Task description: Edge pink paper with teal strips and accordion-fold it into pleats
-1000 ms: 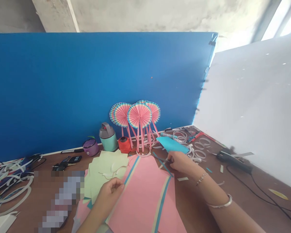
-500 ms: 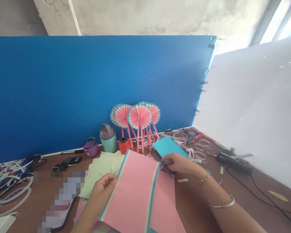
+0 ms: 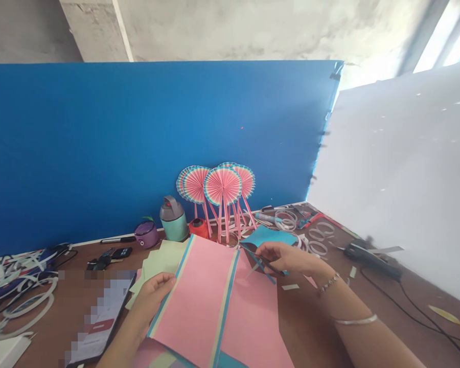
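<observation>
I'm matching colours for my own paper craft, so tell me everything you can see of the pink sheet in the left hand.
The pink paper sheet looks matt and smooth, with a narrow blue stripe and a cream stripe running lengthwise along each long side. It is raised at a slant, with its long edge held in the left hand. Its far end overlaps pale green paper. More pink paper shows beyond it, but whether that is a fold of the same sheet or another sheet, I cannot tell.

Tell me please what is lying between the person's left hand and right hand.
In the head view, a pink paper sheet with blue and cream stripes lies between the left hand and the right hand.
</observation>
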Demonstrator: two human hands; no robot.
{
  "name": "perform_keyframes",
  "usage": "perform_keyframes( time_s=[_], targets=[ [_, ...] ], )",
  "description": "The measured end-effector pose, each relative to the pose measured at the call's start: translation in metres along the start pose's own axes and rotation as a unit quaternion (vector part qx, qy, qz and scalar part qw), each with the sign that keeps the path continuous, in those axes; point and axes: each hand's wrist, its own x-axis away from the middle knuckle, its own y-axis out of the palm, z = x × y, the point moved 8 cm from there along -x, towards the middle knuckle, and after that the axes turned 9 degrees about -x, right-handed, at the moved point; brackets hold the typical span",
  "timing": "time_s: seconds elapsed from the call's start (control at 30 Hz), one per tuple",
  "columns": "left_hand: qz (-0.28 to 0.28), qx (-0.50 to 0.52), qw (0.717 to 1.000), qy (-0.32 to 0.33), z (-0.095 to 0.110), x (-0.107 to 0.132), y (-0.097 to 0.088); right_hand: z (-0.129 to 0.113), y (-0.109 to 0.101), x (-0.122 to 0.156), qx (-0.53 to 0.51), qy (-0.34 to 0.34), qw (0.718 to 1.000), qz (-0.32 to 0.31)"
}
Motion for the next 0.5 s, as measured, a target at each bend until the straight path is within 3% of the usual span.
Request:
perform_keyframes(
  time_s=[0.2,0.5],
  targets=[
    [0.003,-0.004,1.000,0.004,-0.0007,-0.0006,-0.0004,-0.0010,0.0009,-0.0007,0.079,0.009,0.997,0.018],
    [0.023,-0.034,0.999,0.004,0.0055,0.0044,-0.0011,-0.0015,0.0031,-0.0019,0.101,-0.011,0.995,0.023]
  ],
)
